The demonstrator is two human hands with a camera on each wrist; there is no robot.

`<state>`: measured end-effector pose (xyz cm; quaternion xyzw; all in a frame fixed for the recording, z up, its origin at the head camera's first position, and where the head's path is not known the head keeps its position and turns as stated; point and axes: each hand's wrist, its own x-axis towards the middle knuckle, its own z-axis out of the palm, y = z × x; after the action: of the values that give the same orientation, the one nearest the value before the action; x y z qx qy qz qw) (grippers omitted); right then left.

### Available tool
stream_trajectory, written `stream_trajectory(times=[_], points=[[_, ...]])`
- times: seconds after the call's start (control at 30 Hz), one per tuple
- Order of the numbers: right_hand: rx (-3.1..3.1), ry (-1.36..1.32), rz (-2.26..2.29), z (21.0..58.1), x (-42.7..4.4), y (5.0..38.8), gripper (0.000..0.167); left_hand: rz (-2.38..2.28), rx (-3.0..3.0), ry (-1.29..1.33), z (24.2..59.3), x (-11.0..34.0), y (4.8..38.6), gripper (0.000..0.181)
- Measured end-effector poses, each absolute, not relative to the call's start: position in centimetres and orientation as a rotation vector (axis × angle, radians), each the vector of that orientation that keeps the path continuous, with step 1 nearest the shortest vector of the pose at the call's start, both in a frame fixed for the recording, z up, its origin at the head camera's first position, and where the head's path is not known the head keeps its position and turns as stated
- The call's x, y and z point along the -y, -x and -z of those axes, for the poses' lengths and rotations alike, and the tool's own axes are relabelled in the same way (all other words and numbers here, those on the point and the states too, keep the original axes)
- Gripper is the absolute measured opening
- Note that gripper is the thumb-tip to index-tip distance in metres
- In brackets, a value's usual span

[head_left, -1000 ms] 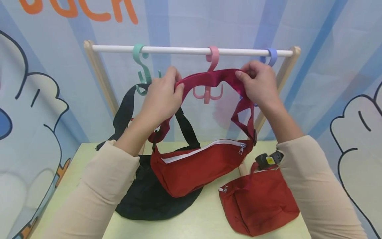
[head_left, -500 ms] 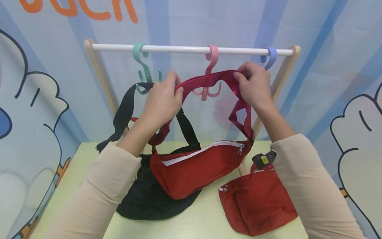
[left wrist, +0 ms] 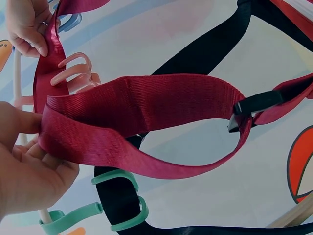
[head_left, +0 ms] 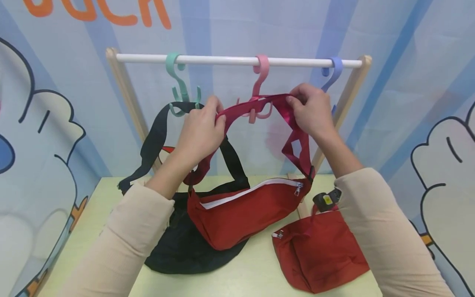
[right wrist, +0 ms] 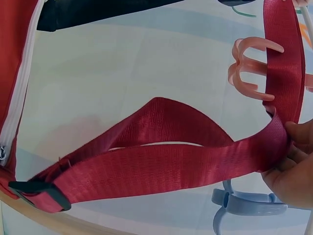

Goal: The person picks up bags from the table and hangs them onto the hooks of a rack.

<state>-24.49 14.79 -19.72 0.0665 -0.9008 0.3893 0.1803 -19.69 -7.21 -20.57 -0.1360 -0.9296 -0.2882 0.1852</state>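
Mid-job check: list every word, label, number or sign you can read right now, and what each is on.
"DUCK", probably: orange letters on the backdrop, tops cut off by the frame, so the first letter is uncertain.
Yellow patch on the black device by the right sleeve: any marking is too small to read.
No readable text on the held red bag, lower red bag or black bag.

Booth-like setting, cartoon-printed backdrop (head_left: pixel 237 24) on three sides, wood-framed rack (head_left: pixel 219 60), pale tabletop (head_left: pixel 259 268)
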Motion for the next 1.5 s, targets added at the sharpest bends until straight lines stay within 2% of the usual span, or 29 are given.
stream_trajectory(times=[0.3, 0.6, 0.97, 1.2, 1.5], points=[[2.622, -0.260, -1.083, 20.0, -15.4, 24.2, 0.021, 0.828, 2.653, 0.411, 20.8, 7.3, 19.6, 0.015], [2.623, -0.286, -1.139, 20.1, -16.0, 23.8, 0.023, 0.837, 2.643, 0.474, 20.9, 7.6, 19.6, 0.025], [2.662, -0.443, -1.077, 20.7, -16.4, 23.9, 0.025, 0.761, 2.644, 0.490, 21.4, 7.6, 19.6, 0.014], [2.680, -0.402, -1.054, 20.6, -16.2, 23.9, 0.022, 0.736, 2.644, 0.504, 21.2, 7.8, 19.4, 0.011], [2.678, -0.358, -1.038, 20.6, -16.6, 23.8, 0.027, 0.740, 2.659, 0.457, 20.8, 8.3, 19.2, 0.015]])
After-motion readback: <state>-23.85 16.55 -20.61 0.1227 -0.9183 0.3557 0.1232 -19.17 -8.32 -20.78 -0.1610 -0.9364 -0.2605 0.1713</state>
